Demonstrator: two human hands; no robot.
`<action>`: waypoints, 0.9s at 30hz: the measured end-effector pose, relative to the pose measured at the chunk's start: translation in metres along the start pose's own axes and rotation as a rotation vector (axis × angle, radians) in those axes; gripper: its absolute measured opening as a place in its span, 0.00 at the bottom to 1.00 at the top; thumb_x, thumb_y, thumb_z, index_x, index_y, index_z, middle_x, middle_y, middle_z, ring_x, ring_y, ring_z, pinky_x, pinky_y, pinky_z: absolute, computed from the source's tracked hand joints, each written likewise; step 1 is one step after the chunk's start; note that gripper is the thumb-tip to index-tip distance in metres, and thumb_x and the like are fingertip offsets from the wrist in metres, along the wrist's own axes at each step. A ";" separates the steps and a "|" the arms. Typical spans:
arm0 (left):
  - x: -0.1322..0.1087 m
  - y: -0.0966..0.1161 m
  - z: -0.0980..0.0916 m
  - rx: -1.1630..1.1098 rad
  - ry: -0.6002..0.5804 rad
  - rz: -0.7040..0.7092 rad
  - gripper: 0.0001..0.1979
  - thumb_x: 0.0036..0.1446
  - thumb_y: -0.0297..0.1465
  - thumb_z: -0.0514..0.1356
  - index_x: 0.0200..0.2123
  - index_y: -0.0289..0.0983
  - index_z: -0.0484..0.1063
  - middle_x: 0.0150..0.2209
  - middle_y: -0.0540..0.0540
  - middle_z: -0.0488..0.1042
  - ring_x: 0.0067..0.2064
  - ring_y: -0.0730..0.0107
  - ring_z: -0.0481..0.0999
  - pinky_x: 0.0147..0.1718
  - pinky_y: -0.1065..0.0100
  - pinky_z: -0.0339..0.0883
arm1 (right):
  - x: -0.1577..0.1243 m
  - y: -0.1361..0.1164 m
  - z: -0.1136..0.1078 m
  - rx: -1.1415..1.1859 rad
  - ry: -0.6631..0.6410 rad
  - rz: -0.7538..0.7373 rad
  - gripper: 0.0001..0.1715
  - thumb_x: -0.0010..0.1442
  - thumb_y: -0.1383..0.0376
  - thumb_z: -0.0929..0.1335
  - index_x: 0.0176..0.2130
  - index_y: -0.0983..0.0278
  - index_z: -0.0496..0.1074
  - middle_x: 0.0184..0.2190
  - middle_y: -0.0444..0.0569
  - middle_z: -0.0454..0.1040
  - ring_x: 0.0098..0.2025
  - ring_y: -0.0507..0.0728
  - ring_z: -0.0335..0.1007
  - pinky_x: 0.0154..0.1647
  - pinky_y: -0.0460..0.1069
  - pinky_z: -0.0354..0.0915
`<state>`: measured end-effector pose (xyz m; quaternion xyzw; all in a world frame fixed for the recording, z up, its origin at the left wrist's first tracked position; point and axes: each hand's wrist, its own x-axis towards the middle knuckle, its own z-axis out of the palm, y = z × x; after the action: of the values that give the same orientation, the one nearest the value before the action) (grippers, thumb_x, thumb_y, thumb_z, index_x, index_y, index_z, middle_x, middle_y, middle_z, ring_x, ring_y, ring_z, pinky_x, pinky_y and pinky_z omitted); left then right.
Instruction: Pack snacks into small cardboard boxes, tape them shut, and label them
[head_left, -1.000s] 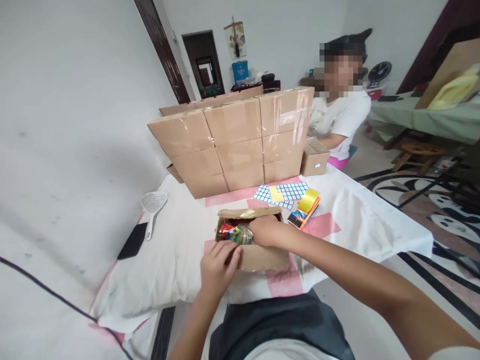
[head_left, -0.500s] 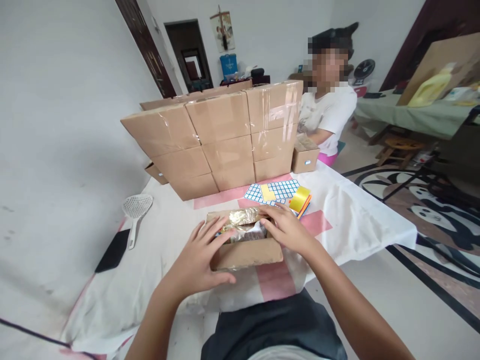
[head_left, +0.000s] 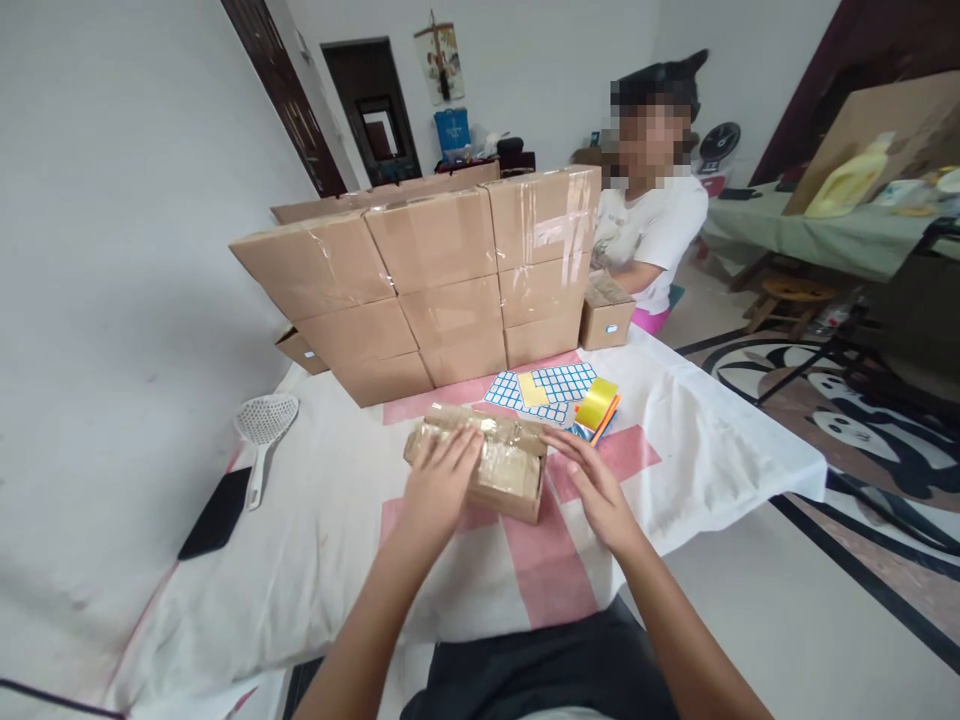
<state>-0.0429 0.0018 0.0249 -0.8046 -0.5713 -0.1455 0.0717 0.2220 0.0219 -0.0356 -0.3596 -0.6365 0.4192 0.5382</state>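
A small cardboard box [head_left: 506, 470] with shiny clear tape on its top lies at an angle before me, its upper flaps now folded over and its contents hidden. My left hand [head_left: 441, 485] rests with outstretched fingers across the left part of the box top. At the box's right end is my right hand [head_left: 600, 498], fingers extended and close to the far right corner; whether they touch it I cannot tell. Just beyond lie blue-bordered label sheets [head_left: 566, 382] with a yellow piece on them, and a roll of yellow tape [head_left: 598, 402].
A wall of stacked cardboard boxes [head_left: 454, 290] stands across the back of the cloth-covered table [head_left: 337, 560]. Another box [head_left: 606, 315] is at its right, near a seated person [head_left: 660, 230]. To the left lie a white slotted strainer [head_left: 264, 420] and a black flat object [head_left: 216, 515].
The box was open with its contents showing; its flaps now cover them and it sits turned. My left hand has moved from its left side onto the top. My right hand has shifted off the rim.
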 end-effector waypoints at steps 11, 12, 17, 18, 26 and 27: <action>-0.023 0.025 0.038 0.034 0.060 -0.123 0.30 0.65 0.41 0.58 0.68 0.41 0.62 0.68 0.41 0.65 0.67 0.45 0.66 0.60 0.46 0.64 | 0.051 0.068 -0.052 0.115 0.436 0.352 0.31 0.50 0.48 0.75 0.43 0.58 0.60 0.32 0.44 0.73 0.35 0.59 0.74 0.31 0.52 0.71; -0.019 0.029 0.039 0.050 0.060 -0.152 0.30 0.65 0.41 0.58 0.68 0.41 0.62 0.67 0.41 0.65 0.66 0.44 0.66 0.59 0.46 0.64 | 0.057 0.072 -0.050 0.069 0.425 0.369 0.30 0.50 0.47 0.74 0.42 0.58 0.60 0.30 0.43 0.72 0.31 0.58 0.73 0.27 0.50 0.68; -0.001 0.034 0.039 0.092 0.061 -0.206 0.31 0.66 0.43 0.56 0.69 0.40 0.61 0.70 0.44 0.60 0.71 0.42 0.57 0.60 0.45 0.62 | 0.067 0.092 -0.038 -0.148 0.411 0.396 0.26 0.53 0.45 0.72 0.37 0.60 0.65 0.24 0.41 0.67 0.26 0.56 0.66 0.27 0.51 0.63; 0.001 0.034 0.039 0.096 0.071 -0.205 0.31 0.66 0.43 0.56 0.68 0.39 0.61 0.71 0.43 0.58 0.72 0.42 0.54 0.61 0.46 0.60 | 0.067 0.095 -0.037 -0.174 0.404 0.401 0.25 0.53 0.45 0.73 0.35 0.61 0.66 0.24 0.42 0.68 0.26 0.56 0.66 0.29 0.52 0.64; 0.002 0.024 0.040 -0.021 0.093 -0.122 0.32 0.66 0.41 0.57 0.70 0.41 0.57 0.68 0.41 0.64 0.67 0.44 0.64 0.60 0.44 0.56 | 0.067 0.095 -0.034 -0.506 0.463 0.318 0.23 0.59 0.44 0.68 0.38 0.61 0.69 0.31 0.50 0.76 0.35 0.64 0.72 0.37 0.55 0.65; 0.002 0.023 0.040 -0.036 0.093 -0.120 0.31 0.66 0.41 0.57 0.69 0.41 0.57 0.67 0.41 0.66 0.66 0.45 0.65 0.60 0.44 0.56 | 0.066 0.093 -0.034 -0.531 0.459 0.348 0.22 0.60 0.44 0.67 0.36 0.60 0.68 0.25 0.48 0.73 0.30 0.63 0.71 0.34 0.54 0.63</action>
<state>-0.0143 0.0073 -0.0112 -0.7624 -0.6118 -0.1970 0.0749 0.2454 0.1232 -0.0930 -0.6735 -0.5152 0.2336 0.4758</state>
